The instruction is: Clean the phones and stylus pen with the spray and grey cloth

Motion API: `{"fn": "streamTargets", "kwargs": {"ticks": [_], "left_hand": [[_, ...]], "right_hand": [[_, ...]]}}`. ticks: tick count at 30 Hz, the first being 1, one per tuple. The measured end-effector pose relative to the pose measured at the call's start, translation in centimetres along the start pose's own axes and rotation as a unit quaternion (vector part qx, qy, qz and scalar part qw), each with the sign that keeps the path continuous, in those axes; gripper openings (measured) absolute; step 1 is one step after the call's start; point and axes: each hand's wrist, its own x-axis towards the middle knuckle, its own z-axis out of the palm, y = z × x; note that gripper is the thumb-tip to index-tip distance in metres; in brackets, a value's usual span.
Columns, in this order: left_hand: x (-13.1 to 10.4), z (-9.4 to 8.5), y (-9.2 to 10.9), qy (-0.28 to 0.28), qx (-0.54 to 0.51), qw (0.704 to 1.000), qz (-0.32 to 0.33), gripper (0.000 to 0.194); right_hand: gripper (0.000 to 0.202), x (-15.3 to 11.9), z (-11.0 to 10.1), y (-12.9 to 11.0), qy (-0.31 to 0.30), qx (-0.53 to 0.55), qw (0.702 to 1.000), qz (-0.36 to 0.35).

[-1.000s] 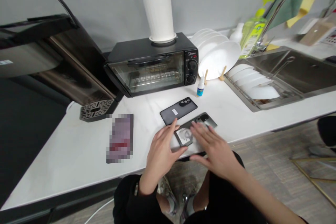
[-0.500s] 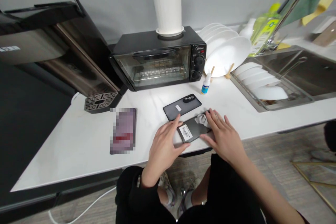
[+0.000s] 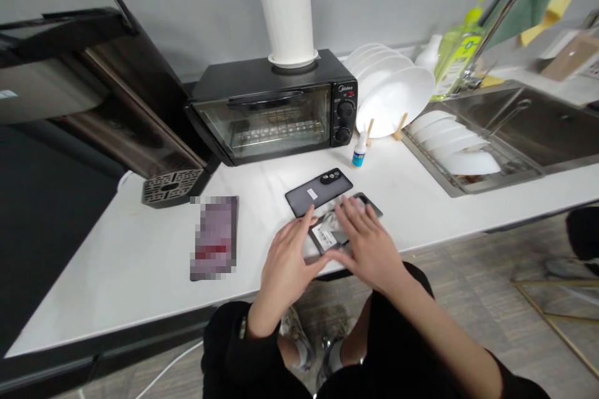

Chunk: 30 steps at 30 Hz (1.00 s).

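Note:
A dark phone with a white barcode label lies flat near the counter's front edge, its label side up. My left hand grips its left end, thumb at the near edge and fingers at the far edge. My right hand presses a crumpled grey cloth onto the phone's back. Its fingers cover much of the cloth and the phone's middle. Just behind lies a dark phone case with a camera cutout and a small white sticker. A small white bottle with a blue label stands behind that.
A pixelated purplish flat item lies to the left on the white counter. Behind are a black toaster oven, a dark drink dispenser and racked white plates. A sink is at the right.
My right hand has slid the cloth leftward across the phone, from its right end toward the label. The phone's right end is now uncovered. My left hand keeps its grip.

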Motion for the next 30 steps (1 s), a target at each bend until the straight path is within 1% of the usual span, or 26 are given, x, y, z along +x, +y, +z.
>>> {"fn": "streamTargets", "kwargs": {"ticks": [2,3,4,6,8,9,10,12,14,15,16,17,19,21,22,23,24,27,28,29,30], "left_hand": [[0.0,0.0,0.0,-0.005,0.002,1.0,-0.002,0.103],[0.0,-0.1,0.0,-0.008,0.002,1.0,-0.002,0.105],[-0.1,-0.1,0.1,-0.009,0.001,1.0,-0.002,0.107],[-0.1,-0.1,0.1,-0.008,-0.001,1.0,-0.001,0.11],[-0.2,-0.1,0.1,-0.008,-0.003,1.0,0.0,0.112],[-0.2,-0.1,0.1,-0.008,-0.003,1.0,0.0,0.111],[-0.2,0.0,0.0,-0.009,-0.004,1.0,0.001,0.111],[-0.2,0.0,-0.1,-0.011,-0.003,1.0,-0.002,0.109],[-0.2,0.0,-0.1,-0.012,0.002,1.0,-0.01,0.109],[-0.2,0.0,-0.1,-0.012,0.003,1.0,-0.013,0.11],[-0.2,0.0,-0.1,-0.011,0.003,1.0,-0.015,0.112],[-0.2,0.0,0.0,-0.009,0.0,1.0,-0.014,0.113],[-0.2,0.0,0.1,-0.006,-0.006,1.0,-0.007,0.116],[-0.2,0.0,0.1,-0.002,-0.009,1.0,-0.005,0.116],[-0.1,0.0,0.1,-0.001,-0.009,1.0,-0.006,0.115],[-0.1,0.0,0.0,-0.001,-0.01,1.0,-0.007,0.114],[-0.1,0.0,-0.1,-0.002,-0.009,1.0,-0.008,0.113],[-0.1,0.0,-0.2,-0.007,-0.002,1.0,-0.014,0.112],[-0.1,0.0,-0.2,-0.008,-0.002,1.0,-0.015,0.113],[-0.1,0.0,-0.1,-0.008,-0.005,1.0,-0.014,0.113],[-0.2,0.0,-0.1,-0.008,-0.008,1.0,-0.011,0.114]], "right_hand": [[0.095,-0.4,0.1,-1.6,-0.032,0.029,0.997,-0.065],[0.094,-0.8,0.0,-1.9,-0.043,0.037,0.995,-0.083],[0.093,-1.1,-0.2,-1.6,-0.045,0.036,0.995,-0.083],[0.089,-1.4,-0.6,0.2,-0.024,0.008,0.999,-0.036],[0.087,-0.7,-0.6,1.8,0.006,-0.025,0.999,0.027],[0.088,-0.1,-0.4,2.1,0.012,-0.032,0.998,0.043],[0.091,0.4,-0.1,1.7,0.011,-0.031,0.999,0.04],[0.097,1.0,0.4,-0.3,-0.009,-0.006,1.0,-0.009],[0.103,0.6,0.5,-2.3,-0.038,0.024,0.996,-0.074],[0.105,0.1,0.3,-2.8,-0.049,0.033,0.994,-0.093],[0.105,-0.5,0.1,-2.6,-0.053,0.035,0.993,-0.098],[0.103,-1.0,-0.1,-1.9,-0.05,0.028,0.994,-0.088],[0.097,-1.3,-0.6,0.6,-0.024,-0.004,0.999,-0.033],[0.092,-0.7,-0.7,2.6,0.007,-0.034,0.999,0.028],[0.092,-0.1,-0.5,2.9,0.016,-0.039,0.998,0.044],[0.093,0.4,-0.4,2.5,0.018,-0.035,0.998,0.042],[0.094,0.8,-0.1,1.8,0.011,-0.023,0.999,0.023],[0.101,0.6,0.1,-1.0,-0.039,0.032,0.995,-0.085],[0.102,0.2,0.0,-1.3,-0.052,0.043,0.992,-0.107],[0.102,-0.2,-0.2,-1.1,-0.056,0.044,0.991,-0.111],[0.098,-0.4,-0.4,-0.5,-0.048,0.034,0.994,-0.095]]}}
